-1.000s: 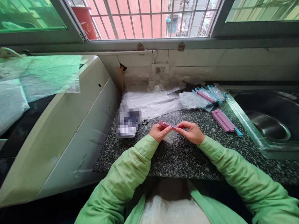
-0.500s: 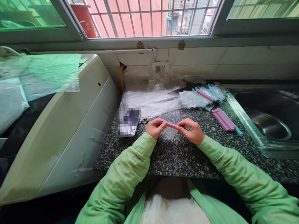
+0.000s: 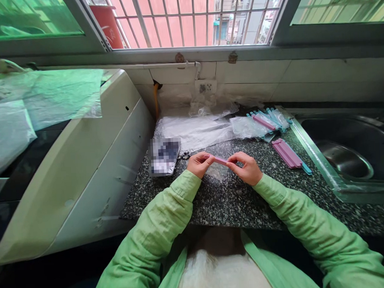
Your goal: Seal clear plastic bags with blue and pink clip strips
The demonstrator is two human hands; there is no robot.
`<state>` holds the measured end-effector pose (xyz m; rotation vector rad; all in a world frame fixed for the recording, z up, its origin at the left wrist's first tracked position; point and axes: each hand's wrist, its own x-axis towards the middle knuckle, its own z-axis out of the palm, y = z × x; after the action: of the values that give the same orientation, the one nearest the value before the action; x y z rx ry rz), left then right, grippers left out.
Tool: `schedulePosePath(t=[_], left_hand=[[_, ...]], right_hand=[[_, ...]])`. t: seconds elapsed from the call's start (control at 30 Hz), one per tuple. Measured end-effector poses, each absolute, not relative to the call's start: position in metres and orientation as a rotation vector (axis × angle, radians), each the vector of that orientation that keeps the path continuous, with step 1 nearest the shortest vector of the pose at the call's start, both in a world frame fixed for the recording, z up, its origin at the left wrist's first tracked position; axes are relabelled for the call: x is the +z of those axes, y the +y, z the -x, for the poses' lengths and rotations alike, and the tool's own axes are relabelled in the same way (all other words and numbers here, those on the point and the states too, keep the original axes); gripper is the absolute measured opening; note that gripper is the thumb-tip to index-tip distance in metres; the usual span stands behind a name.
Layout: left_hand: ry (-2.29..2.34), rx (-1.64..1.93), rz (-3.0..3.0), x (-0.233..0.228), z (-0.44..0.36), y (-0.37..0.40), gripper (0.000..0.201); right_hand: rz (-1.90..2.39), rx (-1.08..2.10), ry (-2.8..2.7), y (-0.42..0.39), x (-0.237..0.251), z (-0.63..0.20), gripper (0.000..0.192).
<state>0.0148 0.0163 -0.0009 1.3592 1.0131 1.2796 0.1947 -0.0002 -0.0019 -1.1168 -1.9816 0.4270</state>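
Both hands meet over the speckled worktop (image 3: 232, 201), pinched on the two ends of one pink clip (image 3: 218, 160): the left hand (image 3: 197, 164) grips its left end, the right hand (image 3: 247, 168) its right end, fingers closed on it. A small clear bag (image 3: 219, 171) hangs beneath the clip, just above the stone. To the right lie more pink clips (image 3: 286, 154) in a bundle with one teal clip (image 3: 306, 169) at their near end, close to the sink (image 3: 345, 154). Behind them sits a heap of bagged clips (image 3: 263, 123), and flat clear bags (image 3: 194, 131) are spread toward the wall. A blurred card (image 3: 164, 156) lies left of the hands; its print cannot be read. White marks on the red bucket (image 3: 104, 20) outside the window are too small to make out.
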Motion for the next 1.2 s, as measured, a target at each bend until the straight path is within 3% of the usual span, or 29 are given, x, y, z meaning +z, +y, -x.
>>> schedulePosePath(t=[0.17, 0.4, 0.57, 0.73, 0.93, 1.2], left_hand=[[1.032, 1.261, -1.328, -0.004, -0.016, 0.017, 0.038], [1.151, 1.216, -1.201, -0.016, -0.016, 0.024, 0.041], [1.100, 1.048, -1.261, -0.013, -0.029, 0.027, 0.033], [1.180, 0.980, -1.336, 0.010, -0.071, 0.051, 0.018], [1.359, 0.948, -1.558, 0.039, -0.148, 0.105, 0.017], [1.661, 0.677, -1.986, 0.041, -0.212, 0.162, 0.021]], right_hand=[[1.122, 0.371, -2.023, 0.002, -0.003, -0.198, 0.015], [1.157, -0.149, -2.186, 0.001, -0.004, -0.200, 0.018], [1.188, -0.343, -2.166, 0.002, 0.003, -0.206, 0.022], [1.286, -0.557, -2.195, 0.018, 0.027, -0.237, 0.026], [1.609, -0.736, -2.075, 0.063, 0.052, -0.299, 0.030], [1.952, -0.765, -1.993, 0.121, 0.032, -0.353, 0.033]])
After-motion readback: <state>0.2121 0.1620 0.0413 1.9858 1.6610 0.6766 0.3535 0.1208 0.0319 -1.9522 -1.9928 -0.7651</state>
